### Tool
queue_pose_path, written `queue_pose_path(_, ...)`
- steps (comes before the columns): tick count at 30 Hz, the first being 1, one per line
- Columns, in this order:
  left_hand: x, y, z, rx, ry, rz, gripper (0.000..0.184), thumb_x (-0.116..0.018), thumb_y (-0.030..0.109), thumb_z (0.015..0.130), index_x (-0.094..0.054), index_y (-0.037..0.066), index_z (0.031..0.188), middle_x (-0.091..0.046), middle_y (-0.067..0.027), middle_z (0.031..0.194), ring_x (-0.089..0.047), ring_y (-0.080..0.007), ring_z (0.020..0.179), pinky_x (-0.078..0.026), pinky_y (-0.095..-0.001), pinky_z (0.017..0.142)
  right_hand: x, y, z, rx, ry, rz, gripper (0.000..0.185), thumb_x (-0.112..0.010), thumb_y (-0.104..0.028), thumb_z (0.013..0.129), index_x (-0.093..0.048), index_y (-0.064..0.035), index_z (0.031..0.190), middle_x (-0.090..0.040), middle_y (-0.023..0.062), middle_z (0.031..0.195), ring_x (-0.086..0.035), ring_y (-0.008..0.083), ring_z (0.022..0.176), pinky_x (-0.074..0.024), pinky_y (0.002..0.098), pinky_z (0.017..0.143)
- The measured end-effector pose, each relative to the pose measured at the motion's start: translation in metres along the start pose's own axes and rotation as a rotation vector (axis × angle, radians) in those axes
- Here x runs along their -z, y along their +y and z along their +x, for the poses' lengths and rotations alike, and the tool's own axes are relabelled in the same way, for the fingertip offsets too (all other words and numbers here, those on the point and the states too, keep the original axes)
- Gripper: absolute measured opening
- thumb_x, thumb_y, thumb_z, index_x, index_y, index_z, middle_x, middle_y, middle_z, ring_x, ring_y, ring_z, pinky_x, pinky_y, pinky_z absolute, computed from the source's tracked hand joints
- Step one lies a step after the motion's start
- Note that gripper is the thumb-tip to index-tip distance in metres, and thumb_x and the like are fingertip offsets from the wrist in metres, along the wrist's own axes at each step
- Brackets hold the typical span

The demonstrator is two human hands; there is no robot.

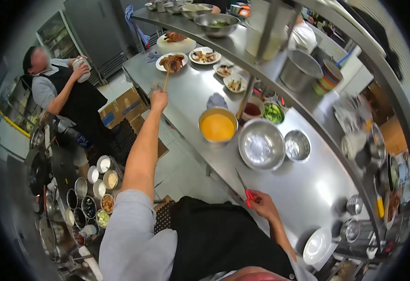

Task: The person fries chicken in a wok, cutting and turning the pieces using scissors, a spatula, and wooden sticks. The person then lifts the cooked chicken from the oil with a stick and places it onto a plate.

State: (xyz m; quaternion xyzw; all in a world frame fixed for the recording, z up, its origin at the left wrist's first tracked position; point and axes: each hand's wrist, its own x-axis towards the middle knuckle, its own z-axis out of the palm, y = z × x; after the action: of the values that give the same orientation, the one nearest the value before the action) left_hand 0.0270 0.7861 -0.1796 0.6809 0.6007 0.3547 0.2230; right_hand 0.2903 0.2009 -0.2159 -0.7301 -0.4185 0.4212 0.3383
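My left hand (159, 100) is stretched far forward, closed round thin wooden chopsticks (167, 80). Their tips meet a browned roast bird (172, 62) on a white plate (160, 66) at the counter's far end. Whether the tips grip or only touch it, I cannot tell. Low over the near counter edge, my right hand (262, 205) holds red-handled scissors (248, 196), blades pointing forward and seemingly together. Beyond them stand a pot of orange-yellow liquid (218, 127), a large steel bowl (262, 145) and a smaller steel bowl (297, 146).
A co-worker (57, 84) stands at left holding a white container. Several small tubs of ingredients (99, 188) line the left station. A steel shelf (280, 65) overhangs the counter (191, 100), carrying bowls and pots. Plates of food (205, 55) sit near the bird; a cardboard box (123, 105) is on the floor.
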Motion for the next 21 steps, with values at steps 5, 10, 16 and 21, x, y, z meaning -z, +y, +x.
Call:
queue_pose_path(5, -0.059, -0.052, 0.139, 0.112, -0.086, 0.008, 0.031, -0.057, 0.018, 0.086, -0.077, -0.003, 0.100, -0.072, -0.0312, 0.106, -0.070, -0.0452, 0.102, -0.054, -0.0508, 0.092, -0.018, -0.063, 0.066, -0.083, 0.004, 0.113, 0.048, -0.066, -0.002, 0.092, -0.060, 0.0059, 0.139, -0.075, 0.0088, 0.099, -0.073, 0.0153, 0.089, -0.0563, 0.0282, 0.081)
queue_pose_path(10, -0.127, -0.107, 0.241, -0.145, -0.095, 0.252, 0.031, -0.055, 0.018, 0.088, -0.077, -0.004, 0.092, -0.074, -0.0274, 0.096, -0.072, -0.0453, 0.097, -0.056, -0.0507, 0.091, -0.052, -0.106, 0.110, -0.158, 0.114, 0.227, 0.049, -0.067, -0.002, 0.092, -0.059, 0.0067, 0.140, -0.074, 0.0094, 0.101, -0.072, 0.0148, 0.089, -0.0568, 0.0288, 0.082)
queue_pose_path(16, -0.151, -0.141, 0.287, -0.543, -0.234, 0.696, 0.025, -0.058, 0.013, 0.088, -0.078, 0.000, 0.085, -0.076, -0.0223, 0.090, -0.075, -0.0360, 0.091, -0.056, -0.0536, 0.085, -0.068, -0.156, 0.158, -0.235, 0.131, 0.254, 0.049, -0.068, -0.002, 0.093, -0.059, 0.0057, 0.140, -0.075, 0.0092, 0.103, -0.072, 0.0141, 0.091, -0.0568, 0.0283, 0.083)
queue_pose_path(21, -0.093, -0.113, 0.212, -0.504, -0.220, 0.544, 0.023, -0.061, 0.016, 0.087, -0.078, 0.001, 0.083, -0.075, -0.0213, 0.087, -0.073, -0.0355, 0.081, -0.057, -0.0491, 0.075, -0.069, -0.170, 0.170, -0.195, 0.095, 0.155, 0.049, -0.069, -0.002, 0.093, -0.059, 0.0063, 0.140, -0.075, 0.0095, 0.103, -0.072, 0.0145, 0.091, -0.0562, 0.0283, 0.085)
